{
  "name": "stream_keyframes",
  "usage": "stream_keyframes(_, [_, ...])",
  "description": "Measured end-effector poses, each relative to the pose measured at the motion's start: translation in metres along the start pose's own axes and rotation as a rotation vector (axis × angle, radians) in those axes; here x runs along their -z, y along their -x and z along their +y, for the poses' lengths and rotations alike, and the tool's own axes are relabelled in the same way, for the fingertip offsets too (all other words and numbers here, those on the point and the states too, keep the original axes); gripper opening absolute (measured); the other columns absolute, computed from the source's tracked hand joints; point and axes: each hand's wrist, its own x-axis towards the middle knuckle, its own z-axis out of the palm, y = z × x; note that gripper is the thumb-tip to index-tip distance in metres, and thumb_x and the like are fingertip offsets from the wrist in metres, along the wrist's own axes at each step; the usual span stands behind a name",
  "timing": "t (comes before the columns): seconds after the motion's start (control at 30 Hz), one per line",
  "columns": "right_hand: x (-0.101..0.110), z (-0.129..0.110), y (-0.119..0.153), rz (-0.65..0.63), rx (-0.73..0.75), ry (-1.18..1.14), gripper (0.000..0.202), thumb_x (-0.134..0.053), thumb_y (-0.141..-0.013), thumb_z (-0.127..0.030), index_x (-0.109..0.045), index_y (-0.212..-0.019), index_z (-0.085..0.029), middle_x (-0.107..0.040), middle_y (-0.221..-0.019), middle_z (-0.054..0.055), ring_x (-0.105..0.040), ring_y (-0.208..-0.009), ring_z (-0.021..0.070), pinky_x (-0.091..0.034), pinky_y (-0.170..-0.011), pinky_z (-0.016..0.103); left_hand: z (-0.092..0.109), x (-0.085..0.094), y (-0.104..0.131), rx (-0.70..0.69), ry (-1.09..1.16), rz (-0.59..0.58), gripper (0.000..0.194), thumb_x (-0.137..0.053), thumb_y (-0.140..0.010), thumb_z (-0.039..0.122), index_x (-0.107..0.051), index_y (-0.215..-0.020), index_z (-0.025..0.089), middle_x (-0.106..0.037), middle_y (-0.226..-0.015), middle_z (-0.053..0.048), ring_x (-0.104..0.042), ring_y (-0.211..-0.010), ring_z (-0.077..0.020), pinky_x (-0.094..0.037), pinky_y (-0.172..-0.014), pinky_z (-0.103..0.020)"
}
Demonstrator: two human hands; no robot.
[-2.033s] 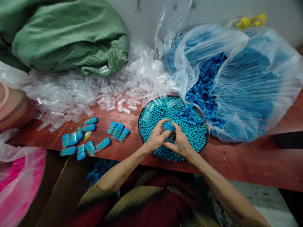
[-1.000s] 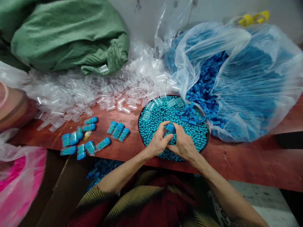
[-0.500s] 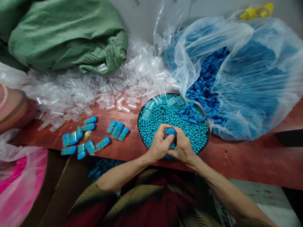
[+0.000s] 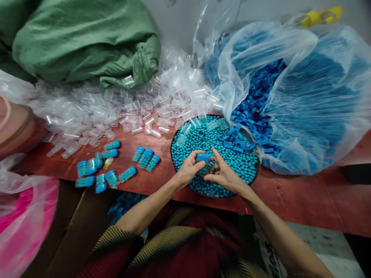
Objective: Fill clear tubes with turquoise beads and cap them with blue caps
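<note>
Between the thumb and fingers of my left hand (image 4: pixel 189 168) is a small clear bottle with a blue cap (image 4: pixel 203 157). My right hand (image 4: pixel 222 172) is just right of it, fingers spread and thumb stretched out; whether a fingertip still touches the bottle I cannot tell. Both hands are over a round tub of turquoise beads (image 4: pixel 243 164). Several blue caps (image 4: pixel 236 139) and a few clear tubes (image 4: pixel 182 136) rest on the beads. Bead-filled, blue-capped bottles (image 4: pixel 145 157) lie on the red tabletop (image 4: pixel 162 177) to the left.
A heap of clear empty tubes (image 4: pixel 139 104) spreads along the back, beneath a green cloth sack (image 4: pixel 87 42). At the right, a translucent bag (image 4: pixel 313 104) spills blue caps. A pink bucket (image 4: pixel 17 129) stands at the left, above a bag with bright pink contents (image 4: pixel 31 216).
My right hand has opened and drawn back from the bottle, its fingers spreading. My left hand keeps hold of the bottle and has shifted slightly left.
</note>
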Motion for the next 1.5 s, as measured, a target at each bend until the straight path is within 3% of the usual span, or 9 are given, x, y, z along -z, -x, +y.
stream_keyframes(0.13, [0.006, 0.006, 0.002, 0.016, -0.014, 0.043, 0.062, -0.057, -0.081, -0.034, -0.038, -0.137, -0.020, -0.059, -0.101, 0.007, -0.055, -0.059, 0.0111, -0.052, -0.054, 0.028, 0.017, 0.034, 0.018, -0.150, -0.376, 0.170, 0.035, -0.054, -0.081, 0.033, -0.050, -0.111, 0.017, -0.058, -0.083, -0.001, -0.055, -0.073, -0.0128, -0.046, -0.070, -0.026])
stream_keyframes(0.3, [0.011, 0.010, 0.003, 0.001, 0.055, 0.166, 0.042, -0.054, -0.084, -0.032, -0.053, -0.124, -0.020, -0.063, -0.090, 0.004, -0.055, -0.058, 0.0119, -0.052, -0.057, 0.028, 0.030, 0.105, 0.047, -0.222, -1.059, 0.653, 0.037, -0.047, -0.083, 0.031, -0.053, -0.115, 0.015, -0.062, -0.101, -0.008, -0.058, -0.088, -0.0207, -0.046, -0.084, -0.036])
stream_keyframes(0.4, [0.012, 0.012, 0.000, -0.014, 0.101, 0.257, 0.037, -0.053, -0.086, -0.032, -0.055, -0.121, -0.021, -0.065, -0.091, 0.004, -0.058, -0.062, 0.0134, -0.053, -0.063, 0.030, 0.029, 0.120, 0.049, -0.220, -1.355, 0.871, 0.040, -0.044, -0.085, 0.028, -0.053, -0.119, 0.010, -0.061, -0.105, -0.014, -0.056, -0.099, -0.0276, -0.043, -0.089, -0.042])
stream_keyframes(0.67, [-0.001, -0.005, -0.066, 0.054, 0.312, 0.676, 0.035, -0.041, -0.090, -0.019, -0.057, -0.121, -0.018, -0.060, -0.114, 0.011, -0.058, -0.102, 0.0227, -0.049, -0.086, 0.038, 0.026, 0.080, -0.023, -0.261, -1.556, 0.520, 0.047, -0.054, -0.082, 0.023, -0.047, -0.127, 0.014, -0.057, -0.118, -0.015, -0.050, -0.114, -0.0294, -0.039, -0.096, -0.045])
stream_keyframes(0.83, [-0.008, -0.014, -0.146, 0.224, 0.245, 0.872, 0.048, -0.051, -0.087, -0.028, -0.047, -0.133, -0.014, -0.045, -0.138, 0.018, -0.038, -0.127, 0.0322, -0.036, -0.100, 0.050, 0.023, 0.085, -0.061, -0.307, -1.460, 0.529, 0.065, -0.057, -0.081, 0.028, -0.031, -0.138, 0.010, -0.043, -0.137, -0.019, -0.038, -0.129, -0.0300, -0.034, -0.105, -0.047])
stream_keyframes(0.97, [-0.005, 0.004, -0.170, 0.249, 0.168, 0.886, 0.051, -0.049, -0.088, -0.030, -0.044, -0.135, -0.011, -0.044, -0.139, 0.018, -0.027, -0.134, 0.0374, -0.029, -0.103, 0.059, 0.017, 0.079, -0.082, -0.298, -1.498, 0.499, 0.066, -0.055, -0.082, 0.030, -0.029, -0.140, 0.010, -0.038, -0.142, -0.021, -0.033, -0.134, -0.0330, -0.031, -0.107, -0.050])
stream_keyframes(1.17, [0.025, 0.037, -0.153, 0.094, 0.299, 0.701, 0.045, -0.046, -0.085, -0.019, -0.050, -0.129, -0.014, -0.053, -0.131, 0.013, -0.037, -0.131, 0.0287, -0.034, -0.105, 0.049, 0.003, 0.050, -0.094, -0.412, -1.388, 0.275, 0.067, -0.052, -0.081, 0.020, -0.024, -0.142, 0.008, -0.040, -0.140, -0.021, -0.037, -0.132, -0.0294, -0.031, -0.109, -0.047])
stream_keyframes(1.33, [0.044, 0.032, -0.103, 0.302, 0.334, 0.606, 0.037, -0.039, -0.090, -0.022, -0.054, -0.124, -0.017, -0.056, -0.121, 0.013, -0.051, -0.114, 0.0239, -0.042, -0.098, 0.042, 0.008, 0.051, -0.092, -0.513, -1.291, 0.224, 0.057, -0.046, -0.087, 0.027, -0.030, -0.139, 0.011, -0.041, -0.140, -0.017, -0.036, -0.133, -0.0257, -0.030, -0.110, -0.044])
stream_keyframes(1.5, [0.042, 0.024, -0.028, -0.177, 0.440, 0.782, 0.033, -0.054, -0.086, -0.037, -0.062, -0.115, -0.023, -0.062, -0.113, 0.011, -0.053, -0.110, 0.0276, -0.039, -0.095, 0.049, 0.018, 0.061, -0.098, -0.347, -1.438, 0.322, 0.051, -0.043, -0.089, 0.031, -0.039, -0.135, 0.008, -0.040, -0.141, -0.019, -0.032, -0.134, -0.0286, -0.031, -0.109, -0.044])
